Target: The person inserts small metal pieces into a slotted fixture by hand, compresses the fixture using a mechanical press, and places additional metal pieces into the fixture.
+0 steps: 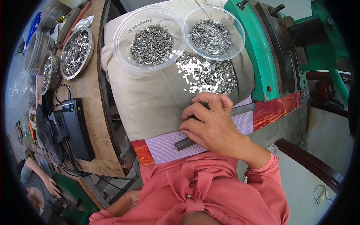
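Observation:
My right hand [215, 125] is over the near edge of the cloth-covered work surface, its fingers bent and drawn together. A dark, square-ended bar [184, 143] sticks out below its thumb. Past the other side lies a flat grey metal strip [243, 108]; my hand hides whether the two join. Just beyond my fingertips spreads a loose pile of small shiny metal pieces [215, 77]. My left hand [129, 200] is low beside my lap, its fingers mostly hidden. Behind the pile stand a clear round tub [119, 48] of small metal parts and another clear tub [240, 35] of thin metal pins.
A green machine press [258, 63] borders the right side. On the wooden table [101, 150] at left are a round metal dish [91, 48] of metal pieces, more clear containers and a black power bank [77, 127] with cables. Another person's hand [51, 185] shows at lower left.

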`<state>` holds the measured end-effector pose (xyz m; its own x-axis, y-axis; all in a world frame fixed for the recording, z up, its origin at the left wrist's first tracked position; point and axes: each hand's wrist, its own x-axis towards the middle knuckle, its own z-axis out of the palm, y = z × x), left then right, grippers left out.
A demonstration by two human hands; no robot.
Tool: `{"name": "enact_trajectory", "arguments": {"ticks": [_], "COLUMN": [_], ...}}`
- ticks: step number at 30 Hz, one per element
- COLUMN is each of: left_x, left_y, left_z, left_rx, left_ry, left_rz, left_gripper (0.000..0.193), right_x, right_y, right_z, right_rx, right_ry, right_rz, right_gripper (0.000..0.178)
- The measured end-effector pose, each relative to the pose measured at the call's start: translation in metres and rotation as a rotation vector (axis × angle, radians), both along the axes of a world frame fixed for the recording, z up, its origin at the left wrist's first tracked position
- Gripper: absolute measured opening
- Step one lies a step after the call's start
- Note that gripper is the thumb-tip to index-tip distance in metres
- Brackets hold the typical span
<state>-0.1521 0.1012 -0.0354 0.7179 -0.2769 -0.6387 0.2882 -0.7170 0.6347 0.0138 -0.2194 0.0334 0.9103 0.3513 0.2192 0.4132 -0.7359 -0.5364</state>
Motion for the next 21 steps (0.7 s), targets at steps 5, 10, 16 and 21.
{"name": "enact_trajectory", "arguments": {"ticks": [5,10,16,21], "left_x": [-0.003,-0.003,-0.004,-0.01], "left_y": [0.002,0.004,0.006,0.008], "left_z": [0.001,0.002,0.002,0.005], "left_rx": [0.01,0.023,0.036,0.047], "left_ry": [0.017,0.03,0.064,0.097], "left_rz": [-0.011,-0.032,-0.061,-0.074], "left_gripper": [0.047,0.046,0.045,0.045], "right_x": [0.002,-0.002,-0.003,-0.002], "right_y": [0.0,0.0,0.011,0.014], "right_z": [0.0,-0.001,-0.006,-0.005], "right_rx": [-0.036,-0.018,-0.08,-0.161], "right_ry": [0.046,-0.004,-0.153,-0.195], "right_rz": [-0.04,-0.063,-0.08,-0.036], "right_gripper": [0.016,0.015,0.009,0.007]}}
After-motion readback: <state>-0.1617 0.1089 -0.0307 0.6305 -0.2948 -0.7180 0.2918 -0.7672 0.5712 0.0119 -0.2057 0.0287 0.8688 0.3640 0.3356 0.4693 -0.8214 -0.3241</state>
